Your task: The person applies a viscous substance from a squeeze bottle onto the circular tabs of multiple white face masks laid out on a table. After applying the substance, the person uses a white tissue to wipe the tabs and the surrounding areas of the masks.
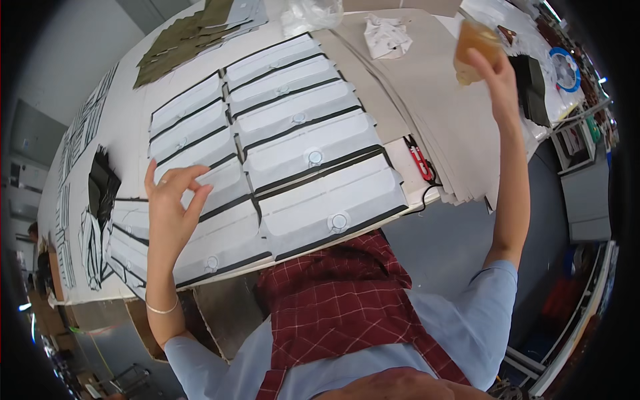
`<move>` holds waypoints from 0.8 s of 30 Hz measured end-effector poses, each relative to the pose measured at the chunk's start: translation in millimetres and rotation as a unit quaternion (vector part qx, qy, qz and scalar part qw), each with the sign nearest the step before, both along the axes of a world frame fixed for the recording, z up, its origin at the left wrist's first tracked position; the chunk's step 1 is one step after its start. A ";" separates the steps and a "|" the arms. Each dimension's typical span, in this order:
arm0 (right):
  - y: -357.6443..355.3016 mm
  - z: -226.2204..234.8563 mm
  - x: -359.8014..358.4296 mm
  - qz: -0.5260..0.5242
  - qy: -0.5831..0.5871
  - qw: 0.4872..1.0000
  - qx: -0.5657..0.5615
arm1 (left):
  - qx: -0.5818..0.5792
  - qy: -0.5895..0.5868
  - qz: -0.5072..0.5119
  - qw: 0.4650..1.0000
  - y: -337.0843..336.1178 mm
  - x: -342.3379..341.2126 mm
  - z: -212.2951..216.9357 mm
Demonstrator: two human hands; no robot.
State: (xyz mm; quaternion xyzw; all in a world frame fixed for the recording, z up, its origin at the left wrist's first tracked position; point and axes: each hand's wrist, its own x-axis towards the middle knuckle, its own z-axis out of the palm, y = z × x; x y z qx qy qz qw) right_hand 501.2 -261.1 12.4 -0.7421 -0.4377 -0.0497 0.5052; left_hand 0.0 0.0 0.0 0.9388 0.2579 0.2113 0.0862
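Note:
Two columns of white rectangular panels [320, 207] with dark edges lie overlapping on the table. Several carry a small round ring-like piece [339, 221] near the lower edge. Above the left column hovers my left hand [175, 193], its fingers curved and apart, thumb and forefinger a little separated with nothing visible between them. Out at the far right, my right hand [497, 73] is closed around a squeeze bottle [475, 48] of amber, glue-like liquid. The bottle is tilted, its narrow end pointing down above beige sheets. What the liquid is I cannot tell.
Red-handled thread snips [420, 160] lie beside the right column, near stacked beige sheets [453, 133]. A crumpled white cloth [387, 37] and clear plastic [312, 15] lie farther back. Olive pieces [183, 40] are piled far left; dark pieces [102, 183] lie nearer. A blue-rimmed roll [565, 69] sits far right.

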 end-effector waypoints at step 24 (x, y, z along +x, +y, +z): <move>48.4 6.0 -132.7 0.200 0.286 0.922 0.170 | 0.000 -0.024 -0.051 0.998 58.9 24.7 -41.4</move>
